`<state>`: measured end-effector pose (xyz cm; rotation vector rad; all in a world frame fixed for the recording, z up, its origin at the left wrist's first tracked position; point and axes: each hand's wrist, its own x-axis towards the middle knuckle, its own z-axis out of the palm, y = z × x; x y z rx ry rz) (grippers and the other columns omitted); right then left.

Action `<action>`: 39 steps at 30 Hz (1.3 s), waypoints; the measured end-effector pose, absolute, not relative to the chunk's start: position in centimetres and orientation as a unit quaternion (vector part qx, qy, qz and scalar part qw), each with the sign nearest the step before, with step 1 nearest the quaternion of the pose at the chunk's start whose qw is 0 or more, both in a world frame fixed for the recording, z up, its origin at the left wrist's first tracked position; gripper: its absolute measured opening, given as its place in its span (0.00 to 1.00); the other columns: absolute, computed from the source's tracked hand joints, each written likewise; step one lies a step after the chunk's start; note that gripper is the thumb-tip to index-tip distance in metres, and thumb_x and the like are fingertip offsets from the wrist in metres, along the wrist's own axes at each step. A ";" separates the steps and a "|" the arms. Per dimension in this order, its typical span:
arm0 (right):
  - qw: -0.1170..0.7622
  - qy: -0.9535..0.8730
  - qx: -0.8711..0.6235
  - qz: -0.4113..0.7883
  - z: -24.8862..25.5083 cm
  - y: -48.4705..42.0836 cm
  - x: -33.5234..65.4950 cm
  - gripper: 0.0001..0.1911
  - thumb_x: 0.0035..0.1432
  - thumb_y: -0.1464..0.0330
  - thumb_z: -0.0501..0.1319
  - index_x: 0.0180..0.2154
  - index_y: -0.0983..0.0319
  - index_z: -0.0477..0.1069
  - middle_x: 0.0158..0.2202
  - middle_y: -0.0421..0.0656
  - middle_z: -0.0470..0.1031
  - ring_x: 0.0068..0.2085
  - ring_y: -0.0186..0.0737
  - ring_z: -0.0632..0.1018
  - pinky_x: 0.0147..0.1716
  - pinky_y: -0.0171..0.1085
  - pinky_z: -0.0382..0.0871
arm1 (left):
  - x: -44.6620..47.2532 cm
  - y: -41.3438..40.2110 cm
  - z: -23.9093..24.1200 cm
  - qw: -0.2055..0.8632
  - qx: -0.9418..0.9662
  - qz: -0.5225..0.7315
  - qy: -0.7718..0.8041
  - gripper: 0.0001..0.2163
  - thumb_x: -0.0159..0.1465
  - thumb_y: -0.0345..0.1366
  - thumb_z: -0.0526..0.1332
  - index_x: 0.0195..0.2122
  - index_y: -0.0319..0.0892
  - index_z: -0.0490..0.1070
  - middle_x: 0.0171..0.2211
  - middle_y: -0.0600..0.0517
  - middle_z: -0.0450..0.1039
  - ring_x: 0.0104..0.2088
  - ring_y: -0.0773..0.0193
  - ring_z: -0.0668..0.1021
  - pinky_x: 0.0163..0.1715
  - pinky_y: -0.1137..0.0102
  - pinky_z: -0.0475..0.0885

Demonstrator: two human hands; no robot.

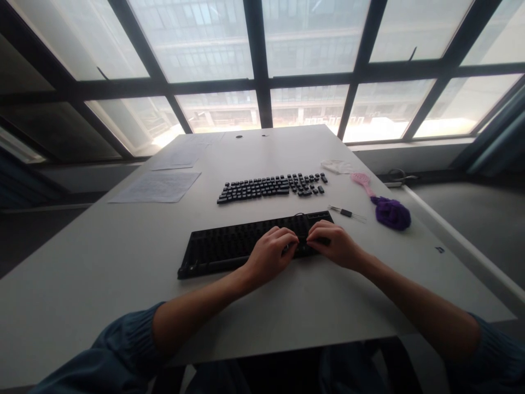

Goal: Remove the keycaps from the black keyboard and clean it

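Note:
A black keyboard (229, 239) without its keycaps lies slightly slanted on the white table. My left hand (274, 250) is over its right half, thumb and fingers pinched together. Close beside it, my right hand (335, 244) also has its fingertips pressed together above the keyboard's right end. Whatever is between the fingers of either hand is too small or hidden to make out. Loose black keycaps (256, 189) stand in keyboard order behind the keyboard. To the right of it rests a keycap puller (346, 213) with a dark handle and thin wires.
Right of the keycaps are a clear plastic bag (337, 166), a pink brush (361, 179) and a purple cloth (391, 213). Sheets of paper (158, 187) lie on the left. A small dark piece (439, 250) sits near the table's right edge. Large windows rise behind the table.

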<state>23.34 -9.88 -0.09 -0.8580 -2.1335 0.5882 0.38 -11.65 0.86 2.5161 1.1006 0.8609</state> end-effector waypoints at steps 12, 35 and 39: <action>0.458 -0.741 -0.473 0.131 0.5 -7.0 25.5 0.04 0.60 0.69 0.62 0.34 0.60 0.76 0.32 0.43 0.76 0.34 0.41 0.75 0.34 0.40 0.69 | -0.5 -8.3 4.5 0.099 0.839 0.294 0.446 0.06 0.64 0.34 0.61 0.39 0.44 0.76 0.38 0.50 0.78 0.42 0.57 0.76 0.43 0.64 0.71; 0.173 -0.859 -0.481 -0.030 -0.3 7.6 23.5 0.08 0.60 0.74 0.60 0.33 0.62 0.79 0.38 0.49 0.79 0.45 0.49 0.70 0.45 0.43 0.59 | 6.6 7.4 0.3 0.040 0.832 0.185 0.521 0.06 0.61 0.34 0.64 0.35 0.45 0.81 0.34 0.46 0.79 0.47 0.51 0.73 0.45 0.62 0.70; 0.166 -0.862 -0.477 -0.037 -0.2 7.5 23.2 0.10 0.60 0.76 0.59 0.30 0.62 0.78 0.36 0.48 0.80 0.43 0.49 0.71 0.44 0.45 0.58 | 6.7 7.3 -0.1 0.035 0.833 0.183 0.521 0.06 0.61 0.34 0.64 0.36 0.45 0.81 0.32 0.46 0.78 0.45 0.50 0.73 0.42 0.62 0.70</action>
